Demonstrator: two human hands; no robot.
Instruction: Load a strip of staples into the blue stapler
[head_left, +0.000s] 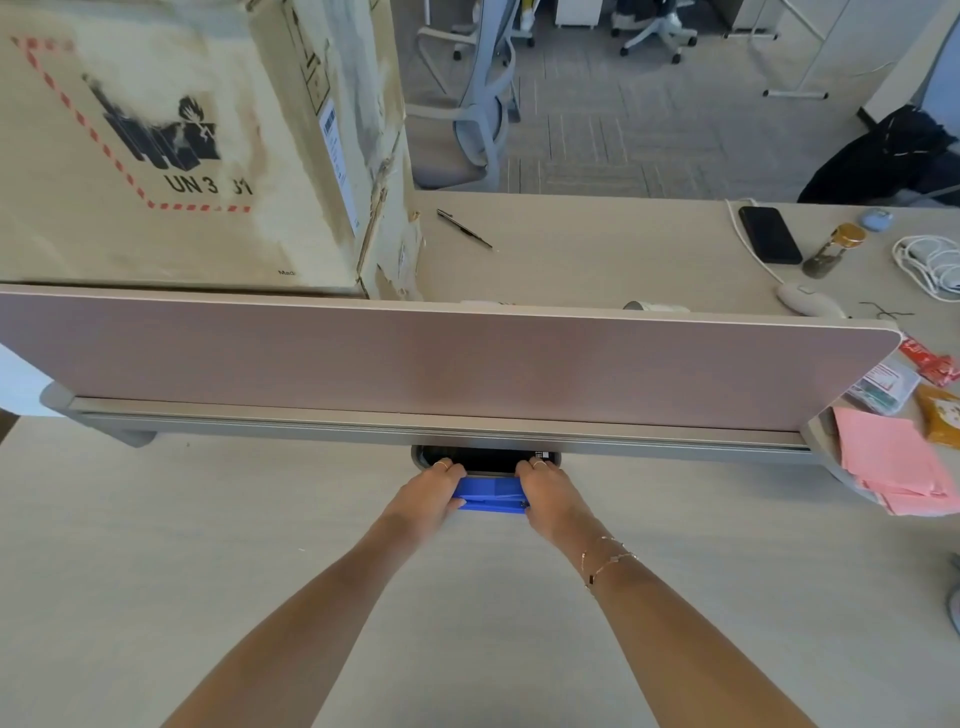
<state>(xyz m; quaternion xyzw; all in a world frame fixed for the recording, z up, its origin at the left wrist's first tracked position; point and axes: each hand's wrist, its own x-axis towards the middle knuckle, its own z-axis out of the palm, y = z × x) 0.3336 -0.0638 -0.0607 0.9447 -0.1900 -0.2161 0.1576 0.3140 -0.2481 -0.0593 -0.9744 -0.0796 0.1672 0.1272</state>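
So both hands, left hand and right hand, have fingers clamped on the blue stapler at 12 o'clock on the bench, probably opening it next, no staples visible.

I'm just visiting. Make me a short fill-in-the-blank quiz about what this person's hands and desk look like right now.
1. Both hands grip a stapler coloured ____.
2. The bracelet is on the ____ wrist.
3. The stack of paper past the divider's right end is ____.
4. On the far desk, the pen lies to the ____ of the black phone.

Missing words: blue; right; pink; left
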